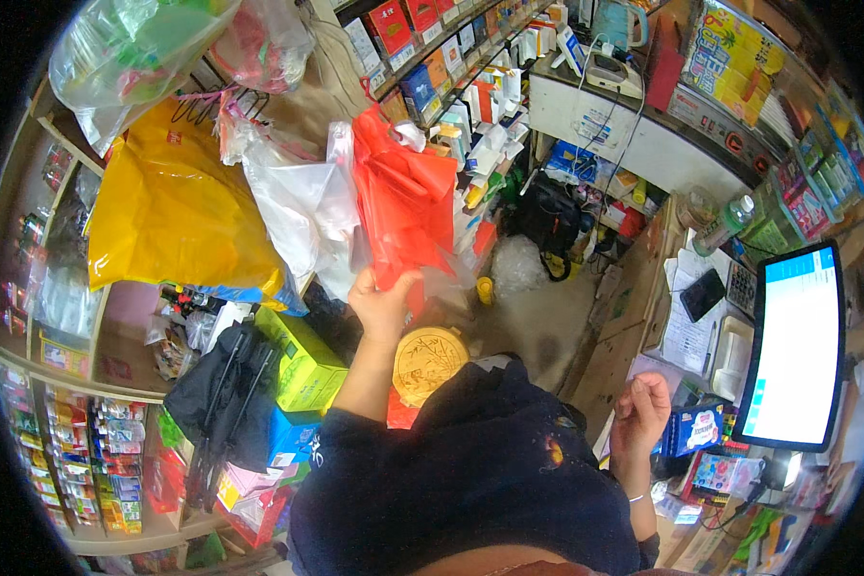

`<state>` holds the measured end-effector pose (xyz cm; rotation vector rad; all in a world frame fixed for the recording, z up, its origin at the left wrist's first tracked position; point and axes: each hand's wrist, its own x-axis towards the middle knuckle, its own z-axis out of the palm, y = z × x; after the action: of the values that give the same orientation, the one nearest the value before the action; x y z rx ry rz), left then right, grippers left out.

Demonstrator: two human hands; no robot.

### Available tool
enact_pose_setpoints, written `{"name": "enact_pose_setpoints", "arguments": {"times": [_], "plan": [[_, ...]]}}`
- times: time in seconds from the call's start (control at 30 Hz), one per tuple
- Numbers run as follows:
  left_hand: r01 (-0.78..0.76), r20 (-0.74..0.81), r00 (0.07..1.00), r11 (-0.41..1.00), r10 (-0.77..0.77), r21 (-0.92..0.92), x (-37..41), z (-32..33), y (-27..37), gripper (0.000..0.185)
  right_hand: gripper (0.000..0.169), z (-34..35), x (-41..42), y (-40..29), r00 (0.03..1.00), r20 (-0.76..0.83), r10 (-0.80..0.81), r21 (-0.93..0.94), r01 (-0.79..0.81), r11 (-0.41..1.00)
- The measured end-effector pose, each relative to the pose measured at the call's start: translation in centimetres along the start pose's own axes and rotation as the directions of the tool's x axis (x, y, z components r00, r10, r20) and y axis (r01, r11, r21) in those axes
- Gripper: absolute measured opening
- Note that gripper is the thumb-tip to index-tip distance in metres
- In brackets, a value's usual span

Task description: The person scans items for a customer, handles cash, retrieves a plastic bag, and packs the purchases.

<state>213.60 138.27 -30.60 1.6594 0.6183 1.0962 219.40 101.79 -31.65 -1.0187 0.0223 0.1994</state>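
Observation:
My left hand (383,306) pinches the lower end of a red plastic bag (407,194), which hangs among other bags in front of me. Just left of it hang white plastic bags (299,191). My right hand (641,414) is raised beside the counter, its fingers curled in with nothing seen in them. Close to that hand is a blue printed pack (693,430), and a lit monitor (792,345) stands farther right. Below my left hand, a round yellow wooden stool top (430,366) with a carved plant pattern shows partly behind my dark shirt.
A large yellow bag (180,209) hangs at left above a black folded umbrella (223,403) and a green box (302,360). Cigarette packs (417,90) line the shelves ahead. The counter holds a phone (702,295), papers (687,324) and a plastic bottle (723,225).

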Motion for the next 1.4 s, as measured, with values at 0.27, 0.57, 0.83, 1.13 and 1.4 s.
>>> {"name": "enact_pose_setpoints", "arguments": {"times": [0.27,0.57,0.83,1.13,1.4], "plan": [[-0.541,0.678,0.661,0.830,0.322,0.134,-10.6,4.8,-4.0,0.040,0.029,1.1,1.3,4.8,0.883,0.396,0.252,-0.440,-0.058,0.896],[-0.421,0.986,-0.058,0.892,0.158,-0.168,-12.4,12.6,-1.8,0.031,0.054,2.5,2.4,5.7,0.957,0.290,-0.014,-0.509,0.166,0.845],[-0.368,0.796,0.125,0.772,0.593,-0.518,-12.1,15.5,2.4,0.020,0.027,-2.7,3.1,6.3,0.998,-0.058,-0.023,0.071,0.028,0.997],[-0.532,0.917,-0.005,0.775,0.399,-0.340,-10.2,20.3,5.2,0.041,0.027,-5.5,0.5,5.3,0.994,0.102,-0.024,0.003,0.024,1.000],[-0.351,0.987,-0.074,0.923,0.144,-0.161,-10.9,21.2,5.6,0.014,0.090,-5.1,-0.9,4.4,0.872,0.057,-0.486,-0.624,0.412,0.665]]}}
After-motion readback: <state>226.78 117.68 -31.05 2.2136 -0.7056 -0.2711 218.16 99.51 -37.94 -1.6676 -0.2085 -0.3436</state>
